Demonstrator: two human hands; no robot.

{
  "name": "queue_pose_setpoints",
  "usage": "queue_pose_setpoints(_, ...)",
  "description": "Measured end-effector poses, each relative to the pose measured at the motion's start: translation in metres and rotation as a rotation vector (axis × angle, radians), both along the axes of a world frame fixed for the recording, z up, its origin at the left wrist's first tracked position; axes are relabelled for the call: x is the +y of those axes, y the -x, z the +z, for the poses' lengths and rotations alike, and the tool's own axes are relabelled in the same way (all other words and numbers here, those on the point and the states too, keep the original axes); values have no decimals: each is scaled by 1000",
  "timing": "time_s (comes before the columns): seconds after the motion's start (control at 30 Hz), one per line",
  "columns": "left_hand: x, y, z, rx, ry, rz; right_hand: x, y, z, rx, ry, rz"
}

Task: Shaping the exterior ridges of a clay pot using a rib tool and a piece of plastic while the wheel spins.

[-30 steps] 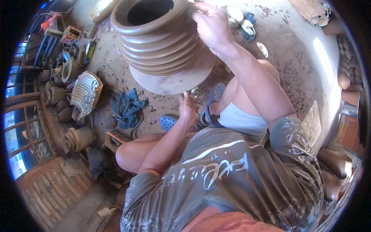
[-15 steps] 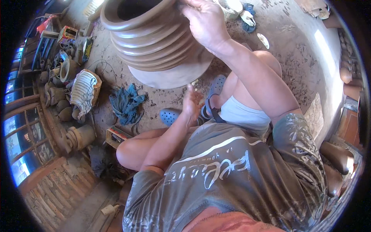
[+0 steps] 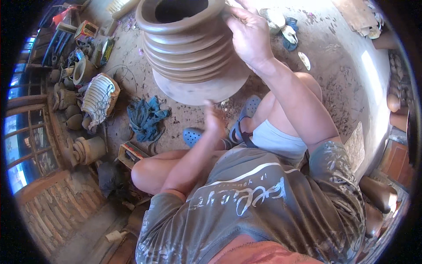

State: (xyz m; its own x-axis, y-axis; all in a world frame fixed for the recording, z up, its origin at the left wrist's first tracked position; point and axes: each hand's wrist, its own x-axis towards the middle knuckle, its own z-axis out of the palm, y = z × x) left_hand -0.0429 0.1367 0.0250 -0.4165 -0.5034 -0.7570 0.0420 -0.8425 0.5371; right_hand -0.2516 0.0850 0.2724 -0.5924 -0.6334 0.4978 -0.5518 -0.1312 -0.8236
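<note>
A wide brown clay pot (image 3: 187, 57) with a dark mouth and ridged walls stands on a pale round disc (image 3: 198, 94) at the top middle. My right hand (image 3: 252, 42) grips the pot's rim and upper wall on its right side, fingers curled. My left hand (image 3: 214, 121) is below the disc, its slightly blurred fingers stretched up at the near edge, holding nothing; whether they touch it I cannot tell. My legs are bent beneath, with blue perforated clogs (image 3: 246, 119).
A blue rag (image 3: 147, 119) lies on the dusty floor (image 3: 334, 97). Pottery pieces, a basket-like item (image 3: 99, 99) and a small box (image 3: 132, 154) crowd the left beside windows. More clay pots (image 3: 378, 193) line the right. A white-and-blue pile (image 3: 288, 33) lies beyond.
The pot and my right hand shifted left, then back right in the view. My left hand's fingers have moved slightly along below the disc's edge.
</note>
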Motion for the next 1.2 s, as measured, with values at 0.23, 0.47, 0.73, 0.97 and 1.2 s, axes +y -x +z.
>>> queue_pose_setpoints(0.23,-108,-16,-2,-56,312,334,-1,-5,-4,63,77,-54)
queue_pose_setpoints(0.47,8,11,9,-8,1,13,4,0,-14,42,-31,-47)
queue_pose_setpoints(0.73,-115,-28,-26,-47,385,288,17,24,8,166,-148,-127)
queue_pose_setpoints(0.97,-22,-6,33,29,54,175,6,30,1,376,-162,-107)
queue_pose_setpoints(1.2,-79,-9,-13,-246,394,377,5,17,1,582,-56,-151)
